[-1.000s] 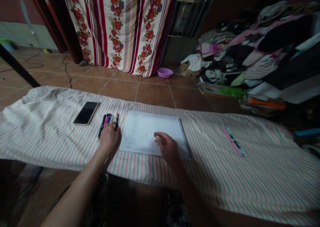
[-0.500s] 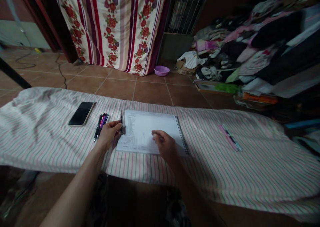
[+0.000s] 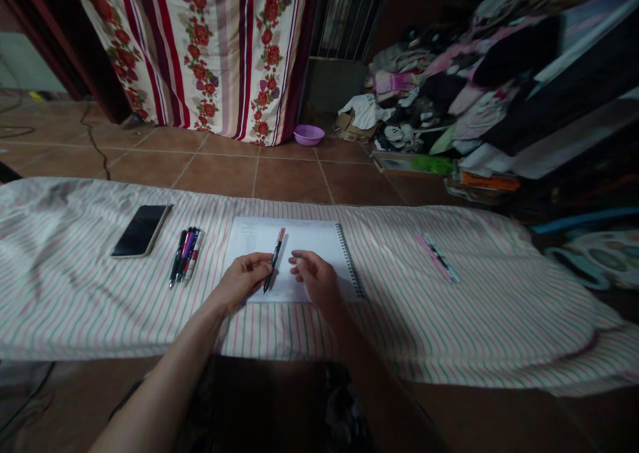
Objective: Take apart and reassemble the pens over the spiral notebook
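Note:
Between the fingertips of my left hand (image 3: 248, 277) is a dark pen (image 3: 275, 260) with an orange end, held tilted above the notebook. My right hand (image 3: 315, 277) is just right of the pen, fingers apart and slightly curled, holding nothing. Both hands are over a spiral notebook (image 3: 312, 233), whose white page faces up and whose wire binding runs along its right side. To the left, several pens (image 3: 186, 257) in black, purple and red lie side by side on the striped cloth (image 3: 150, 313).
A phone (image 3: 142, 231) lies at the left of the cloth. Two slim pens (image 3: 439, 259), one pinkish and one pale green, lie to the right. Beyond the cloth, a purple basin (image 3: 309, 134) stands on the tiled floor beside a floral curtain (image 3: 224, 54). Clothes (image 3: 439, 87) are heaped at the right.
My left hand has moved right, carrying the pen from the notebook's left edge to over its middle. My right hand's fingers have opened a little. The view has shifted slightly.

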Demonstrator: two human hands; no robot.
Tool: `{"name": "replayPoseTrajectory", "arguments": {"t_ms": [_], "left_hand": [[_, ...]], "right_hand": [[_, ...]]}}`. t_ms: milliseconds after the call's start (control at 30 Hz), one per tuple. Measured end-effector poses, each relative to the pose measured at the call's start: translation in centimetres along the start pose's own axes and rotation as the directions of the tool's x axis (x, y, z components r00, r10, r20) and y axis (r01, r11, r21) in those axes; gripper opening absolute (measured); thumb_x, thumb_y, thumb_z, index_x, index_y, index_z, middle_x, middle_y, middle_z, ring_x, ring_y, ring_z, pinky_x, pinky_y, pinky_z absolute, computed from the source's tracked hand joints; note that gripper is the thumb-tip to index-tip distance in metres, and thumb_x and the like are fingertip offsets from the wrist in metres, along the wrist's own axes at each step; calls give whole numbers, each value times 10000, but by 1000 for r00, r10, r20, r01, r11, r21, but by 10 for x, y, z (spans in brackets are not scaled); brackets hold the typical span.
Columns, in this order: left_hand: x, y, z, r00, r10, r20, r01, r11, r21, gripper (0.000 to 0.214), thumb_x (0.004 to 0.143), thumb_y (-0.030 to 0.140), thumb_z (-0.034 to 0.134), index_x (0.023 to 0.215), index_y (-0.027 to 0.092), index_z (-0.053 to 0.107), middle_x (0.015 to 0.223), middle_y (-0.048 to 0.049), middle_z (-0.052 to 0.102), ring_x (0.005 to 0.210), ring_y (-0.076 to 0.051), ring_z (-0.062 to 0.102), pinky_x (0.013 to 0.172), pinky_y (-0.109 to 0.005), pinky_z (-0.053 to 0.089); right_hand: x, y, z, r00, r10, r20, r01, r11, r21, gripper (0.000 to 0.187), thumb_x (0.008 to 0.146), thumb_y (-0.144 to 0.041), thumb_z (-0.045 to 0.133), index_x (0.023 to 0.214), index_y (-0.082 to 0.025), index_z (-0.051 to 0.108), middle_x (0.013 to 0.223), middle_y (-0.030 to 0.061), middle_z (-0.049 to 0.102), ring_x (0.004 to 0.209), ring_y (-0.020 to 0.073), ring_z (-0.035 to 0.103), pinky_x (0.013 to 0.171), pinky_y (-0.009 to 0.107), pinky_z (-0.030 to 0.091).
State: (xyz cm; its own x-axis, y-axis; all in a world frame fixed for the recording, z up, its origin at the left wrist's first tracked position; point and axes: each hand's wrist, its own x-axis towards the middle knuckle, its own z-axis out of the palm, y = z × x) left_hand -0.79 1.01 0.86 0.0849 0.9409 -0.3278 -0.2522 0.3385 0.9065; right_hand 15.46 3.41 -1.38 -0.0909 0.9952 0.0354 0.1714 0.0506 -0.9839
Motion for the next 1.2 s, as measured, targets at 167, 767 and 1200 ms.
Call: {"name": "replayPoseTrajectory", "arguments": {"t_ms": [167, 767, 1200], "left_hand": [[-1, -7, 15, 996, 42, 80, -50, 994, 94, 355, 616, 334, 698, 879, 103, 640, 557, 33, 492, 454, -42, 349, 433, -188, 224], [4, -22, 33, 983, 154, 99, -174, 957, 234, 266, 620, 299, 703, 786, 153, 554, 603, 47, 490, 516, -62, 413, 506, -202, 335], [4, -22, 29, 994, 80, 75, -89, 987, 130, 333, 688, 450, 639, 788, 149, 536, 491, 49, 496, 386, -36, 338, 395, -176, 197]], "right_hand": [[4, 6, -2, 995, 93, -46, -88, 991, 102, 326, 754, -380, 486, 958, -165, 622, 831, 69, 693, 644, 139, 638, 489, 222, 480], [1, 2, -9, 984, 179, 5, -176, 960, 216, 385, 641, -384, 648, 956, -163, 654, 814, 48, 701, 758, 183, 644, 667, 303, 500], [3, 5, -6, 977, 204, 65, -214, 899, 382, 422, 580, -336, 685, 952, -166, 579, 786, 46, 709, 699, 181, 662, 687, 326, 520]]}}
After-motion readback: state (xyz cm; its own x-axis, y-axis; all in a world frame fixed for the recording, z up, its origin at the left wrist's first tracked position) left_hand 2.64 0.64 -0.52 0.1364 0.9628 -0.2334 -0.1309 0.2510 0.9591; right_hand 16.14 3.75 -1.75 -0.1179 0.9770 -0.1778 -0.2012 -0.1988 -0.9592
